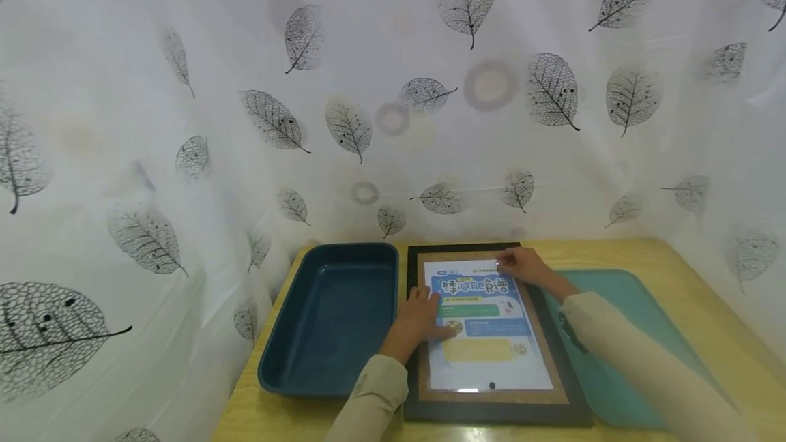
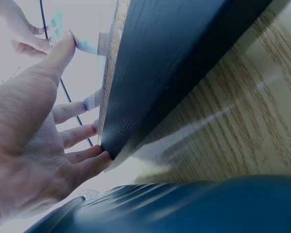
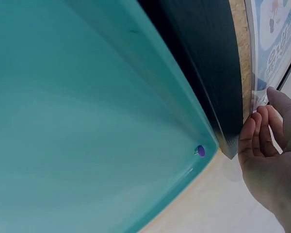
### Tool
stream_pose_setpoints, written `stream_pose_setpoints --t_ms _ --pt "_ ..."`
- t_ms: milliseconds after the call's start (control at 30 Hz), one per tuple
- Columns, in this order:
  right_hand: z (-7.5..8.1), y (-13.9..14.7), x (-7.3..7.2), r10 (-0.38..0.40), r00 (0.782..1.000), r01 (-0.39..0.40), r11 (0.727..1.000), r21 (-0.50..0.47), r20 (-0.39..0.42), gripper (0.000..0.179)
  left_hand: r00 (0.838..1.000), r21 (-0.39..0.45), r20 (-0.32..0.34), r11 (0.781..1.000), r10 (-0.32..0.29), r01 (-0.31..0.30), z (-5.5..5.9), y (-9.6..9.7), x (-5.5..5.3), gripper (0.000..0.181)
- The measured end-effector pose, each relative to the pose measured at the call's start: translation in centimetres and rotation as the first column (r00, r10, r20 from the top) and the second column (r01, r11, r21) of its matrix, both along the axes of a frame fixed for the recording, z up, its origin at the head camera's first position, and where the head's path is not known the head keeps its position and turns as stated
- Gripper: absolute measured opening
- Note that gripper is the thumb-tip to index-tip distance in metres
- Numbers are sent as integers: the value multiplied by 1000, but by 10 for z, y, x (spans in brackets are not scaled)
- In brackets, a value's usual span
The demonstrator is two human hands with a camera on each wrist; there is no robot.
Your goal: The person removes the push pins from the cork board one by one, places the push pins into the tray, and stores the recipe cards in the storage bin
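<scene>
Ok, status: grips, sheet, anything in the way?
Left grip across left edge of sheet. Right grip at its far right corner, hold unclear. Sheet lies on framed board. Left grip covers some print.

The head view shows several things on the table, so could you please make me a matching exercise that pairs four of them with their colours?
Things:
1. Deep tray
2. Shallow tray
3. Printed sheet
4. Framed board

Colours:
A. White, with blue, green and yellow printing
B. Dark blue
C. Brown, with a black border
D. Teal

Right pairs: 1-B, 2-D, 3-A, 4-C.
</scene>
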State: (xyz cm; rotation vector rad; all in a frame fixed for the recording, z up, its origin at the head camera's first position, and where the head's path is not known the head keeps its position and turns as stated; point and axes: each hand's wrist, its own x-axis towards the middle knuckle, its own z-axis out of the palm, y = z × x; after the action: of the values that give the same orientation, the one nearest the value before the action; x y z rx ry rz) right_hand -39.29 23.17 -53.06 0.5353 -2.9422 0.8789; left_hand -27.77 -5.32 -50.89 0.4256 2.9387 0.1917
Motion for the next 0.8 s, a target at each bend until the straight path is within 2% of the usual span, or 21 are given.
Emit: stream_pose_setpoints --t_ms 167,433,800 --pt "3 -3 -1 -31 999 30 999 9 41 30 1000 -3 2 1000 -2 2 1 0 0 90" --pt "-3 -2 -2 -57 998 56 998 18 11 20 1000 1 13 1000 0 0 1 0 0 91" --pt "-2 -4 -5 -88 994 88 996 10 56 10 1000 -5 5 1000 -5 5 0 0 0 90"
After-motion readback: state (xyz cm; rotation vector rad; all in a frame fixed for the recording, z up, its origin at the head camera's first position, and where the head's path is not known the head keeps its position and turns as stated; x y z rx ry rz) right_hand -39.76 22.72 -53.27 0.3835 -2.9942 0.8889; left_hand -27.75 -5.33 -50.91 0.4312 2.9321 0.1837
